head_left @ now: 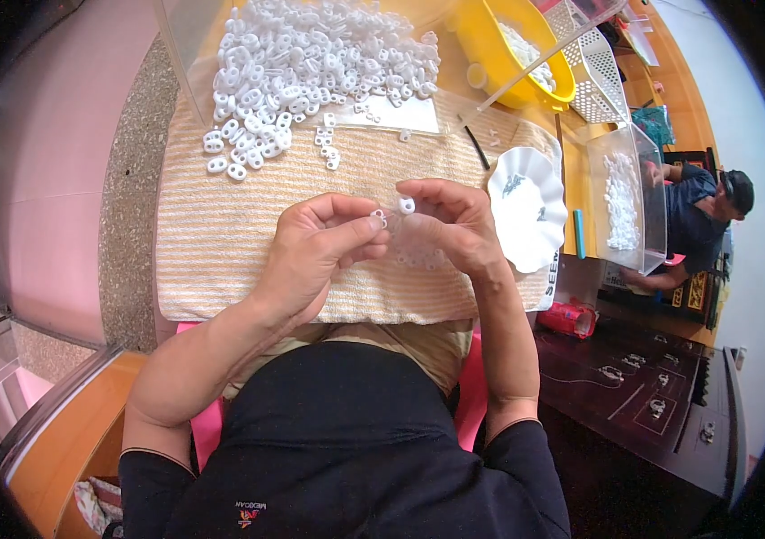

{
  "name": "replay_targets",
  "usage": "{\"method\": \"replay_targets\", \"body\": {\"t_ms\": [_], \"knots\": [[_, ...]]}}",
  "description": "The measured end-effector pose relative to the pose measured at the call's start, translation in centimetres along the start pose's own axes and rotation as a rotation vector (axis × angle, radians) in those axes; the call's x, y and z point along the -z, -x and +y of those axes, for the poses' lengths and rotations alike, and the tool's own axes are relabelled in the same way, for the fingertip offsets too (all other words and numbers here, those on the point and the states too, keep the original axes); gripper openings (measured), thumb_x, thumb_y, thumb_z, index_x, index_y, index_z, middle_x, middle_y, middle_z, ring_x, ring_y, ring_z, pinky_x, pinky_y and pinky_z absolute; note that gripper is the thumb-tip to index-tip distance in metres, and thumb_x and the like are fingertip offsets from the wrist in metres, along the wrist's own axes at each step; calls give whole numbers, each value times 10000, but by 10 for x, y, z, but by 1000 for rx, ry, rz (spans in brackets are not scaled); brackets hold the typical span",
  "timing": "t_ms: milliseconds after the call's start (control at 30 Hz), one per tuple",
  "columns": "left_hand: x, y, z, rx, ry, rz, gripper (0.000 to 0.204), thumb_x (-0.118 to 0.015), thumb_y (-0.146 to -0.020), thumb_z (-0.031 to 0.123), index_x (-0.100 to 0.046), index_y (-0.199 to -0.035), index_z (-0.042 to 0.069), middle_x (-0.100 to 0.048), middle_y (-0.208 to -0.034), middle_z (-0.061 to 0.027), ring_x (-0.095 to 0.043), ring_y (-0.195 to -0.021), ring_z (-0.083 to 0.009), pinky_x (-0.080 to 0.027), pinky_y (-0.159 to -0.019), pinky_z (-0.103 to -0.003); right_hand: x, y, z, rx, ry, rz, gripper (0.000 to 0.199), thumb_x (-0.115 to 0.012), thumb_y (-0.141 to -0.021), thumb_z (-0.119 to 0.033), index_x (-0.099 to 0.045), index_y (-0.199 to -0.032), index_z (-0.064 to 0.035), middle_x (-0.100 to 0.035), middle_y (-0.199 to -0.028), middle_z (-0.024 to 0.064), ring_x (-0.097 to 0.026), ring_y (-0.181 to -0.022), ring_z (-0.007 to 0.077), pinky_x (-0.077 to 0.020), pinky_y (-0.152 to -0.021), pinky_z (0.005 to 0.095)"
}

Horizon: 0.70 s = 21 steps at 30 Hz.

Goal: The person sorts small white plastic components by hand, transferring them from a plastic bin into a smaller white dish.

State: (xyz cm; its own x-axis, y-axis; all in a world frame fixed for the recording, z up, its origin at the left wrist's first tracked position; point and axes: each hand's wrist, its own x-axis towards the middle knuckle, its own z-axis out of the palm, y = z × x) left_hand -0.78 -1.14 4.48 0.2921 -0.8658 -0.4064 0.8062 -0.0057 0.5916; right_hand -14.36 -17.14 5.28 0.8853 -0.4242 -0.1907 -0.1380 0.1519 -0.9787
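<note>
My left hand pinches a small white two-ring piece between thumb and forefinger. Close beside it, my right hand grips a rounded white plastic piece with a dark hole. The two pieces are near each other but look apart. Below and between the hands, some small whitish pieces lie on the striped towel, too blurred to make out. Ahead of my hands is a large heap of white two-hole plastic pieces, with a few smaller white pieces at its near edge.
Right of my hands stands a white wavy-rimmed dish holding small dark bits. Beyond it are a black stick, a teal stick, a yellow basin and a clear bin of white pieces. Another person sits at far right.
</note>
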Motion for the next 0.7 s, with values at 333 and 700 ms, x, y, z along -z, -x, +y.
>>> {"method": "replay_targets", "body": {"t_ms": [333, 700], "knots": [[2, 0, 1, 1, -16, 1, 146, -637, -875, 31, -612, -1014, -8, -672, -911, -88, -654, -788, -136, -560, -739, -255, -5, 0, -3, -24, 125, 26, 187, -635, -880, -10, -662, -1060, 30, -676, -930, 51, -627, -845, 95, -498, -764, 225], [2, -1, 1, -9, -15, 3, 138, -626, -882, 25, -609, -1016, -6, -675, -916, -94, -657, -796, -136, -564, -727, -254, -2, 1, 0, -57, -15, -23, 321, -631, -867, 21, -608, -1187, 30, -685, -1000, 76, -648, -879, 118, -510, -797, 240]]}}
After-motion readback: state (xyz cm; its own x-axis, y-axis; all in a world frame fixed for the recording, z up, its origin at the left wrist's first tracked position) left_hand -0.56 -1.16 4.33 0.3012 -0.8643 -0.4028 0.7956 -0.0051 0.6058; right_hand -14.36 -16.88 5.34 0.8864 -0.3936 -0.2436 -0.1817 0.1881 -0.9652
